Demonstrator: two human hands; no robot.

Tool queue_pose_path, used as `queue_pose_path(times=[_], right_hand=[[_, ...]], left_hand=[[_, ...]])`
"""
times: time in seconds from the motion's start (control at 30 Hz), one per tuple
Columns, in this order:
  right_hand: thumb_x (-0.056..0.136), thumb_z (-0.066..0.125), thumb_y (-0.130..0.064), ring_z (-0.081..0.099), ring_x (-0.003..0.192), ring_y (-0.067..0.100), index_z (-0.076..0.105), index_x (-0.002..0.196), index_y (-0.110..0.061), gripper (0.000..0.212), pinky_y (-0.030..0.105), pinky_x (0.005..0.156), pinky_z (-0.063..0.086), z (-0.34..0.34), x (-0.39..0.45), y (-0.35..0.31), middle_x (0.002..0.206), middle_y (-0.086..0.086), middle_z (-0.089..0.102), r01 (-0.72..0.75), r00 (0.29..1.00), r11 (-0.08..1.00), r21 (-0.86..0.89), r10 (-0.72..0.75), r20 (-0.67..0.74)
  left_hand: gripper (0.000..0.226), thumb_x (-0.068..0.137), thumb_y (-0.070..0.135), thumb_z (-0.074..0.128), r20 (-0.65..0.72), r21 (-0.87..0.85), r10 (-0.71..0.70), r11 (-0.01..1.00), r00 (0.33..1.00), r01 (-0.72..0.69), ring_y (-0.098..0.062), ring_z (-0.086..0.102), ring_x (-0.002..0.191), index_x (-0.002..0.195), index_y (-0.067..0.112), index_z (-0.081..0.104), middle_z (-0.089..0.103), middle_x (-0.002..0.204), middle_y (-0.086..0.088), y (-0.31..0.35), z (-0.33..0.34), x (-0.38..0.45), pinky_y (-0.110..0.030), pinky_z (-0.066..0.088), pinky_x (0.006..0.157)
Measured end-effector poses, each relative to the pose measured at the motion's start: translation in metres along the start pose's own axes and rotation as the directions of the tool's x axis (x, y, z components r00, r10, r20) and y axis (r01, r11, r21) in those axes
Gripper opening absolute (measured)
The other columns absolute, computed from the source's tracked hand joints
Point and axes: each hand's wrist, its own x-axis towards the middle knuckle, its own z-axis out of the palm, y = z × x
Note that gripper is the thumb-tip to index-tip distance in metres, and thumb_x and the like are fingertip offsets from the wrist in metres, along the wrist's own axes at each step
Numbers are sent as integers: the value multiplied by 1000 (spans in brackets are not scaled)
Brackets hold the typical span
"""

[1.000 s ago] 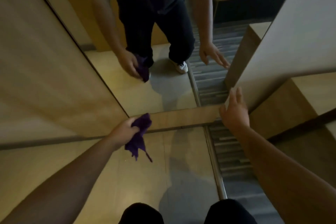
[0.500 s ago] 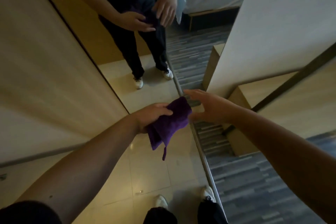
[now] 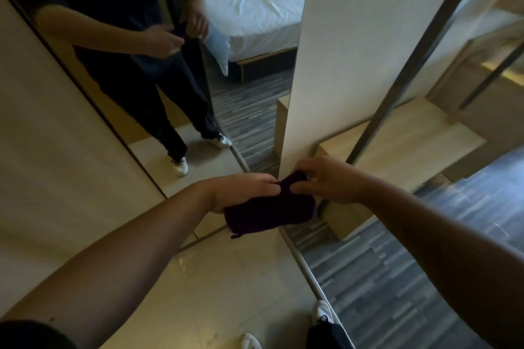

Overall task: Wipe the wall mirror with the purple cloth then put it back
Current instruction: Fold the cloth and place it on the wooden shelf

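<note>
You've got one wall mirror [image 3: 175,59] ahead: big, rigid, fragile glass, fixed to the wall, reaching down to the floor [image 3: 226,278]. You don't hold it, you press on it; judging by a pane like that, keep pressure flat & even, no jabbing near the edges. In the reflection you can see the bed and your own arms.

Next down, one purple cloth [image 3: 269,211]. It's up in the air in front of you, just short of the mirror's lower right part, bunched and folded over, one loose corner dangling at lower left. Looks soft, light, floppy, prob. not slippery; it'll sag wherever it isn't held, so take it by a thick folded wad, not a corner, w/ the palm backing it for wiping.

Two hands, both on it. Left hand [image 3: 241,193]: grip closed on the cloth's left end, bulk hanging below the fingers. Right hand [image 3: 326,181]: thumb & fingertips pinched together on the raised top fold.

Count: 1 mirror, 1 cloth, 2 hands.
</note>
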Motion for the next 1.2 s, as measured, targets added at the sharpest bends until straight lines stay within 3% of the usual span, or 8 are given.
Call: queue_pose_path(times=[0.13, 0.23, 0.33, 0.4, 0.5, 0.6, 0.8, 1.2], right_hand=[[98, 55, -38, 66, 80, 14, 67, 97, -20, 22, 27, 74, 54, -9, -35, 7, 86, 2, 69, -130, 992, 987, 98, 128, 20], [99, 55, -33, 66, 84, 21, 67, 102, -13, 24, 36, 82, 54, -18, -61, 22, 90, 8, 69, -193, 981, 969, 152, 192, 20], [95, 61, -27, 66, 93, 17, 64, 110, -16, 19, 32, 83, 54, -29, -88, 39, 99, 3, 68, -251, 967, 950, 184, 252, 16], [89, 70, -27, 62, 101, 7, 55, 124, -23, 37, 20, 82, 48, -38, -103, 45, 110, -8, 64, -251, 968, 953, 169, 251, 24], [81, 76, -40, 59, 105, 10, 38, 140, -32, 70, 25, 91, 47, -45, -113, 55, 116, -10, 61, -267, 963, 960, -85, 269, 17], [85, 71, -46, 60, 94, 9, 49, 121, -32, 44, 23, 82, 47, -52, -115, 76, 103, -11, 63, -237, 969, 938, -254, 247, 9], [85, 73, -38, 58, 72, -2, 57, 89, -35, 17, 11, 60, 41, -92, -123, 169, 85, -10, 61, -239, 969, 971, -6, 239, 68], [94, 63, -27, 62, 87, 5, 65, 111, -27, 18, 18, 73, 45, -125, -98, 411, 96, -12, 66, -271, 931, 959, 81, 239, 277]], left_hand=[[22, 90, 41, 69, 50, 553, 73, 828, 996, -88, -6, 68, 87, 106, 34, 57, 67, 100, 10, 22, 19, 0, -28, 58, 76], [19, 93, 40, 65, 31, 750, 159, 648, 987, -128, -5, 62, 87, 108, 29, 59, 64, 98, 11, 37, 31, 12, -32, 54, 77], [14, 97, 41, 59, 88, 737, 210, 644, 974, -206, -1, 60, 85, 107, 32, 58, 62, 95, 13, 60, 43, 26, -25, 47, 71], [6, 99, 39, 55, 135, 743, 203, 627, 970, -235, 1, 59, 80, 101, 34, 55, 61, 91, 14, 78, 52, 37, -18, 42, 65], [9, 101, 37, 53, 194, 760, 187, 592, 963, -268, 2, 57, 76, 93, 38, 49, 58, 88, 15, 101, 68, 59, -16, 39, 62], [5, 101, 37, 54, 242, 774, 147, 567, 959, -282, 0, 59, 81, 99, 35, 50, 59, 91, 13, 117, 79, 85, -16, 42, 65], [27, 95, 34, 63, 188, 814, 155, 528, 970, -243, -3, 60, 94, 120, 32, 52, 61, 104, 14, 144, 103, 161, -23, 54, 76], [28, 92, 37, 67, 65, 790, 53, 607, 996, -84, -8, 58, 97, 116, 26, 59, 62, 106, 11, 163, 159, 360, -32, 51, 82]])
